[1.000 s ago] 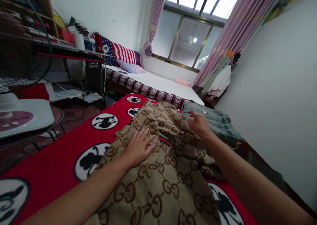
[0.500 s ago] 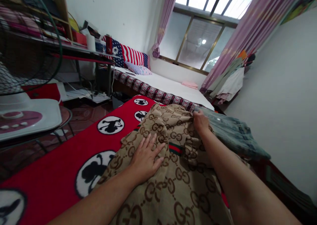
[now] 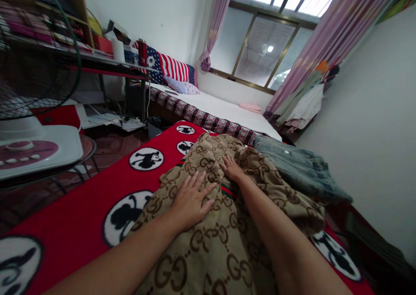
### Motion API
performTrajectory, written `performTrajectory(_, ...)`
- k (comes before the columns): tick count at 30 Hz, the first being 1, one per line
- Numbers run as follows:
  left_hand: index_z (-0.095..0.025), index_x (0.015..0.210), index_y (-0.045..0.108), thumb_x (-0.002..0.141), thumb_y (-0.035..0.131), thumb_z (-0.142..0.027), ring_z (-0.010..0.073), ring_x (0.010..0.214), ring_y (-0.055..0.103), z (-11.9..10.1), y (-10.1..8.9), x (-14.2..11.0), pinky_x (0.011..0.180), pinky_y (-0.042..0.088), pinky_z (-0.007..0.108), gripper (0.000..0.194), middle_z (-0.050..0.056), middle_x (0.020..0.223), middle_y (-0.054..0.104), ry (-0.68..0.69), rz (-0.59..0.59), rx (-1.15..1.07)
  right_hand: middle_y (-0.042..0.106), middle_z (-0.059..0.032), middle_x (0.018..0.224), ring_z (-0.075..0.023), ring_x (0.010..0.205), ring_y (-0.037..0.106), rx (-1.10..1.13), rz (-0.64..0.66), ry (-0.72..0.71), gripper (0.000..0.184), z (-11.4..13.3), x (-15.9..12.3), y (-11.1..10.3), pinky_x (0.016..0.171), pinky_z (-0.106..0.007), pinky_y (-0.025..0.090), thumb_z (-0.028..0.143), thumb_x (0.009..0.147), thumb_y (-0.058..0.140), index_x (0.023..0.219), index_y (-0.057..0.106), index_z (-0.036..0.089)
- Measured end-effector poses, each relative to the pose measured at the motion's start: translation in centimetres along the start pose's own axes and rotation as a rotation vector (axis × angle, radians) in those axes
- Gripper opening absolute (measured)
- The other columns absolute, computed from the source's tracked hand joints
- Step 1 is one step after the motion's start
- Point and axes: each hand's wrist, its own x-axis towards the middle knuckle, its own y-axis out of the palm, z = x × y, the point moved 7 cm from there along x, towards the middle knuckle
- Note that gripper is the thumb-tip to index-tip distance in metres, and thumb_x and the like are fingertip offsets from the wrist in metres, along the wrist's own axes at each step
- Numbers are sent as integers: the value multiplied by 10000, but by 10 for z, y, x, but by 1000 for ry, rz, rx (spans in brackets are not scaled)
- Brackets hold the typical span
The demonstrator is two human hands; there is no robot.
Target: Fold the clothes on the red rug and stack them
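Note:
A tan jacket (image 3: 208, 238) with a brown letter pattern and a green-red-green stripe lies spread over a red blanket (image 3: 87, 208). My left hand (image 3: 193, 199) rests flat on its left part, fingers spread. Farther up, my right hand (image 3: 232, 169) lies on the fabric near the stripe, fingers stretched out and nothing gripped. To the right of that hand, a bunched sleeve (image 3: 286, 195) reaches toward the right edge of the blanket. Folded blue jeans (image 3: 292, 163) lie just beyond the sleeve.
A fan with a white base (image 3: 39, 143) stands on a round stool at the left. Behind it is a cluttered desk (image 3: 107, 65). A bed with a white sheet (image 3: 214, 106) runs along the window wall. Clothes (image 3: 307, 106) hang by the curtain at right.
My right hand has let go of the jacket's right edge and moved left onto its middle. The sleeve now lies out to the right. My left hand has stayed in place.

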Motion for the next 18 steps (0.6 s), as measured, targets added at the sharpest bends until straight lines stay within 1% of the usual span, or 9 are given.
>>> performTrajectory(2, -375, 1432, 449, 928, 485, -478, 316, 1463, 221, 1, -1, 1, 1170, 209, 516, 516, 67, 1590, 269, -1, 9, 11, 475, -165, 1459, -233, 1331, 458, 24, 21, -27, 545, -4, -7, -5, 1072, -318, 353, 347, 953, 485, 1435, 433, 98)
performTrajectory(4, -374, 1433, 448, 929, 484, -476, 313, 1463, 223, 2, 0, 1, 1173, 206, 505, 515, 66, 1589, 273, 0, 9, 23, 605, -119, 1334, -217, 1217, 562, 29, 10, -39, 460, -8, -29, -18, 1012, -288, 409, 322, 918, 544, 1344, 550, 148)
performTrajectory(6, -382, 1428, 453, 929, 482, -488, 312, 1462, 226, 2, 1, 1, 1174, 208, 494, 510, 52, 1589, 274, 2, 2, 31, 678, -98, 1212, -222, 1119, 616, 29, -74, -66, 350, -13, -64, -36, 964, -304, 444, 326, 923, 527, 1215, 647, 173)
performTrajectory(8, -385, 1424, 460, 933, 472, -499, 314, 1461, 227, 2, 2, 2, 1173, 213, 491, 504, 43, 1590, 275, 2, -9, 41, 699, -101, 1142, -233, 1064, 630, 4, -203, -134, 329, -18, -108, -52, 945, -337, 457, 379, 930, 513, 1132, 681, 181)
performTrajectory(9, -382, 1422, 463, 935, 470, -497, 315, 1461, 229, 2, 3, 2, 1172, 216, 493, 501, 43, 1588, 279, 1, -15, 49, 694, -107, 1141, -244, 1064, 624, -26, -259, -170, 355, -21, -130, -58, 947, -356, 456, 417, 916, 532, 1142, 672, 181)
performTrajectory(11, -370, 1422, 469, 938, 476, -478, 319, 1456, 241, 0, 3, 2, 1167, 228, 500, 497, 51, 1581, 294, 1, -25, 72, 659, -129, 1202, -282, 1122, 586, -121, -312, -194, 499, -30, -168, -60, 966, -401, 444, 480, 854, 610, 1247, 608, 173)
performTrajectory(13, -351, 1417, 483, 935, 492, -454, 329, 1448, 260, -1, 2, 1, 1162, 242, 507, 493, 66, 1570, 317, 3, -35, 90, 629, -151, 1245, -314, 1170, 551, -237, -293, -119, 589, -44, -193, -53, 961, -424, 441, 449, 817, 658, 1319, 550, 161)
performTrajectory(16, -313, 1395, 521, 925, 522, -419, 353, 1427, 300, -1, 1, 2, 1148, 264, 531, 482, 100, 1546, 358, 22, -53, 87, 694, -137, 1088, -281, 1036, 631, -308, -164, 81, 339, -66, -211, -42, 845, -362, 471, 219, 848, 590, 1180, 646, 176)
performTrajectory(18, -260, 1362, 561, 916, 541, -391, 366, 1400, 345, -2, -2, 2, 1130, 292, 550, 465, 134, 1509, 408, 46, -80, 50, 721, -130, 950, -256, 911, 674, -304, -117, 178, 270, -75, -214, -47, 758, -333, 465, 108, 842, 525, 1038, 700, 172)
